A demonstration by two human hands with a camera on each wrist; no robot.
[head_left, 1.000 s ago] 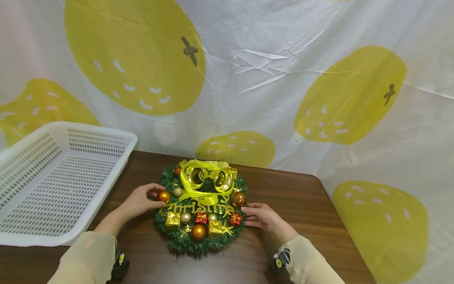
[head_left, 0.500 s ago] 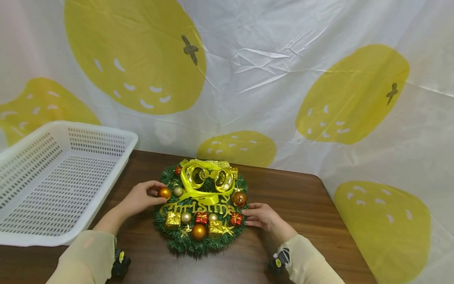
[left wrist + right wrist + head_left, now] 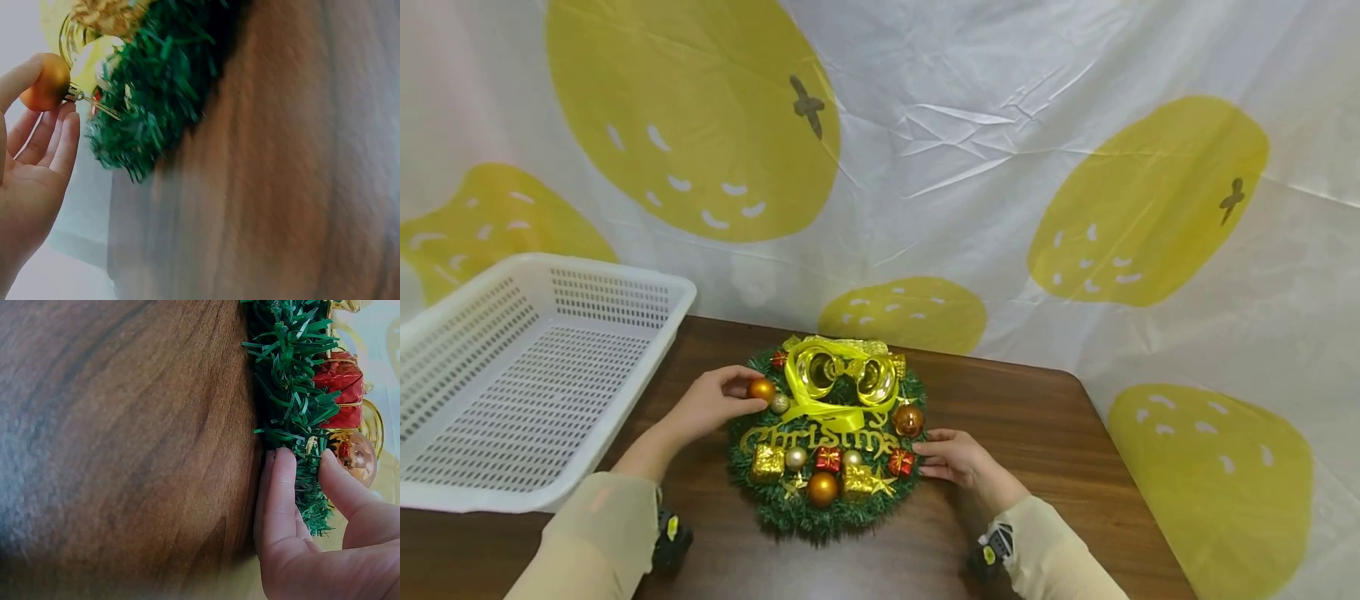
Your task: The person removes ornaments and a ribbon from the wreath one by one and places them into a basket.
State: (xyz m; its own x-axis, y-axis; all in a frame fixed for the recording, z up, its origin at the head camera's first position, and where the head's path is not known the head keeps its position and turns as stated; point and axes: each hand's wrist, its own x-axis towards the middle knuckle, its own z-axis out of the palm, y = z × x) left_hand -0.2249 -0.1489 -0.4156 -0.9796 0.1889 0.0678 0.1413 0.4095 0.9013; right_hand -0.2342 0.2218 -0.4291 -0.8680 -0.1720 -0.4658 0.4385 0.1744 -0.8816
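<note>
**Two hands at work on a tabletop wreath**

Two hands frame the round green tinsel Christmas wreath [image 3: 827, 437], which lies flat on the dark brown wooden table [image 3: 1030, 417]. We see the left hand [image 3: 711, 406] pinching a small shiny orange bauble [image 3: 762, 389] between thumb and fingertips. Half a second ago that bauble sat lower on the wreath's left rim; now it is raised and carried toward the yellow ribbon bow with gold bells [image 3: 842, 379], so we judge it is coming free. The right hand [image 3: 955, 457] stays at the wreath's right edge, fingers nearly straight and pressed against the tinsel, steadying it, thumb by an amber ball [image 3: 355, 457]. A white perforated plastic basket [image 3: 625, 287] stands to the left.
</note>
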